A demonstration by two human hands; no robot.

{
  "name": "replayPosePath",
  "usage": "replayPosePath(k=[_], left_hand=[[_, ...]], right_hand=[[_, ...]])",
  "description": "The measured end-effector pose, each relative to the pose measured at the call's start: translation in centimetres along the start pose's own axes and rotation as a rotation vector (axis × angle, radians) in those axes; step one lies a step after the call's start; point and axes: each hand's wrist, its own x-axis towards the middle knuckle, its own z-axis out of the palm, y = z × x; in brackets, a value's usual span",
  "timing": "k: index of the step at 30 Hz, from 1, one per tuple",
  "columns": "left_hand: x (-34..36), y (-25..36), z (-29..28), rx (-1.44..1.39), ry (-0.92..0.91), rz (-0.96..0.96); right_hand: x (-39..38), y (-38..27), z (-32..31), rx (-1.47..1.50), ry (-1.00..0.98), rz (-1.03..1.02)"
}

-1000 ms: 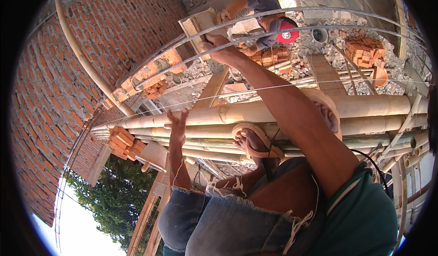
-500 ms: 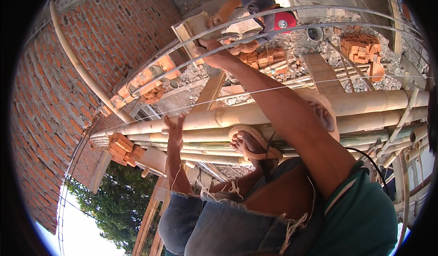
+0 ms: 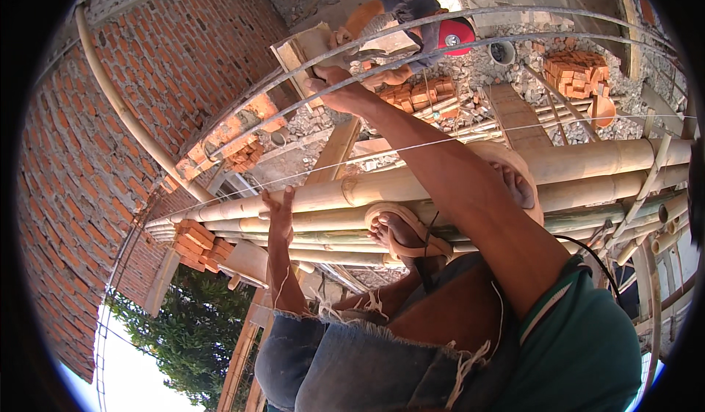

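My left hand [image 3: 279, 212] grips the front bamboo pole [image 3: 389, 184], its fingers curled over the top. My right arm reaches far forward past two bent grey metal rods [image 3: 411, 65]. At its end my right hand [image 3: 334, 91] is closed at the near edge of a pale wooden board piece [image 3: 294, 63]; the rods partly cover the fingers. A co-worker in a red cap [image 3: 457, 36] stands below, with one hand [image 3: 341, 37] at the far side of that wood. My sandalled feet [image 3: 393, 230] rest on the bamboo poles.
A brick wall [image 3: 88, 170] rises at the left. Stacked bricks [image 3: 194, 243] sit at the poles' left end, with another brick pile [image 3: 576, 73] at the far right. A taut white string [image 3: 411, 146] crosses above the poles. A bucket [image 3: 502, 52] stands on rubble below.
The view has shifted slightly. My right hand and the wooden board piece have moved a little to the left and nearer. My left hand stays on the pole.
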Motion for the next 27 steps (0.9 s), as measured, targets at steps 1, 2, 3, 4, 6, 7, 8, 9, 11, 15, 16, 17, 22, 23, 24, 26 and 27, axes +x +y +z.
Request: replayPosePath(k=[1, 2, 3, 4, 6, 7, 8, 9, 11, 15, 16, 17, 22, 23, 24, 26, 27], left_hand=[[0.0, 0.0, 0.0, 0.007, -0.003, -0.006], [0.0, 0.1, 0.0, 0.009, -0.002, -0.007], [0.0, 0.1, 0.0, 0.006, 0.004, -0.009], [0.0, 0.0, 0.0, 0.007, 0.000, -0.006], [0.2, -0.1, 0.0, 0.002, 0.002, -0.011], [0.3, -0.1, 0.0, 0.011, 0.010, -0.007], [0.3, -0.2, -0.1, 0.024, 0.018, -0.010], [0.3, -0.3, -0.1, 0.034, 0.029, -0.020], [0.4, -0.5, -0.1, 0.027, 0.020, -0.016], [0.6, -0.9, -0.2, 0.002, 0.013, 0.009], [0.7, -1.0, -0.3, 0.008, 0.010, 0.016], [0.8, -1.1, -0.4, 0.012, 0.007, 0.012], [1.1, -1.5, -0.6, 0.010, -0.006, 0.014], [1.1, -1.5, -0.6, 0.015, -0.002, 0.017], [1.1, -1.5, -0.6, 0.007, 0.002, 0.007], [1.1, -1.5, -0.7, 0.034, -0.027, 0.015], [1.0, -1.4, -0.7, 0.031, -0.031, 0.007]], right_hand=[[0.0, -0.2, 0.0, -0.007, 0.006, 0.000], [-0.1, -0.3, -0.1, -0.017, 0.004, 0.022], [-0.1, -0.5, -0.1, -0.007, 0.003, -0.004], [-0.1, -0.6, -0.2, -0.001, -0.005, -0.008], [-0.2, -0.8, -0.3, -0.013, -0.016, 0.004], [-0.3, -0.8, -0.4, -0.032, -0.018, 0.019], [-0.3, -0.8, -0.4, -0.055, -0.008, 0.029], [-0.4, -0.8, -0.3, -0.023, 0.002, 0.014], [-0.3, -0.8, 0.0, 0.026, 0.032, 0.005], [-0.1, -0.6, 0.0, -0.019, 0.018, -0.028], [-0.1, -0.6, 0.1, -0.009, 0.014, -0.013], [-0.1, -0.6, 0.1, 0.000, 0.008, 0.011], [0.0, -0.5, 0.1, -0.005, 0.011, -0.031], [0.0, -0.4, 0.0, 0.008, 0.007, -0.015], [0.0, -0.4, 0.0, -0.003, 0.008, -0.041], [0.0, -0.4, -0.1, -0.027, 0.009, -0.028], [0.0, -0.4, -0.2, -0.022, 0.005, -0.055]])
